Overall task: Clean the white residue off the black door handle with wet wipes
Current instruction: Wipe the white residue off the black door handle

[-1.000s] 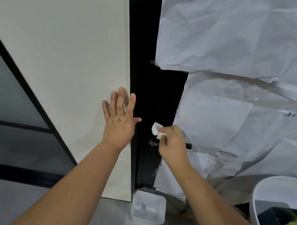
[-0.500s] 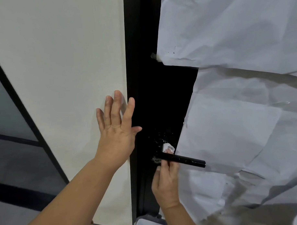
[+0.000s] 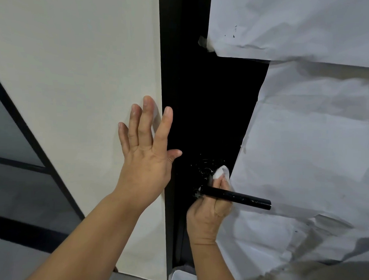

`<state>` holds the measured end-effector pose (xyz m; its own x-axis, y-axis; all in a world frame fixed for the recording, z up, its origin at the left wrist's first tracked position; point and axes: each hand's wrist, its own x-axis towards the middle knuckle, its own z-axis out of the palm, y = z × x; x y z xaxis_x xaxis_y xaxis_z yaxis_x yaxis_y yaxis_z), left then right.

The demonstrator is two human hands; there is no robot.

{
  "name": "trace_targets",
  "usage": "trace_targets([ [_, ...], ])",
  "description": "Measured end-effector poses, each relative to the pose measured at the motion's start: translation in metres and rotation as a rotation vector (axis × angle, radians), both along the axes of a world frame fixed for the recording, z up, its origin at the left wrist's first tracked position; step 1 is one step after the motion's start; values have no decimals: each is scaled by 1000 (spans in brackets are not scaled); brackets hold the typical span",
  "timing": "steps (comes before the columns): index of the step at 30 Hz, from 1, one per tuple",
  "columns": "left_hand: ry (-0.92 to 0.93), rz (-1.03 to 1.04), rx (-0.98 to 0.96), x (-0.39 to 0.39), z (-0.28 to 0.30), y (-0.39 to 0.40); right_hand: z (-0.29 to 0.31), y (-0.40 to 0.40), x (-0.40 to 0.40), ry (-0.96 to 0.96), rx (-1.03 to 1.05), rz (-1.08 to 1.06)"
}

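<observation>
The right hand reaches up behind the black door handle, whose bar runs out rightward, fingers pinching the wet wipe just above its base; the left hand lies flat, fingers spread, on the cream panel.

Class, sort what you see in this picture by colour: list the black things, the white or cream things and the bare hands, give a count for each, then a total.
Black: 2, door handle and door
White or cream: 4, wet wipe, paper sheets, wall panel, tub at the bottom edge
Hands: 2, left hand, right hand
Total: 8
</observation>
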<state>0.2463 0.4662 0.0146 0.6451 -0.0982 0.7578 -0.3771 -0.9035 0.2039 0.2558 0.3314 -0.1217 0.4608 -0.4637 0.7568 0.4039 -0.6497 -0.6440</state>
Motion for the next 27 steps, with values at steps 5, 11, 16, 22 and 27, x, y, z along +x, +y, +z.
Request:
trace_targets([
  [5, 6, 3, 7, 1, 0, 0, -8, 13, -16, 144, -98, 39],
  [11, 4, -13, 23, 3, -1, 2, 5, 38, -21, 246, -145, 123],
  [16, 3, 0, 32, 2, -2, 3, 2, 30, -16, 77, 66, 237],
  [22, 9, -3, 38, -1, 1, 1, 18, 26, -36, 209, 969, 251],
  [27, 2, 3, 46, -1, 2, 1, 30, 25, -24, 71, 640, 209],
])
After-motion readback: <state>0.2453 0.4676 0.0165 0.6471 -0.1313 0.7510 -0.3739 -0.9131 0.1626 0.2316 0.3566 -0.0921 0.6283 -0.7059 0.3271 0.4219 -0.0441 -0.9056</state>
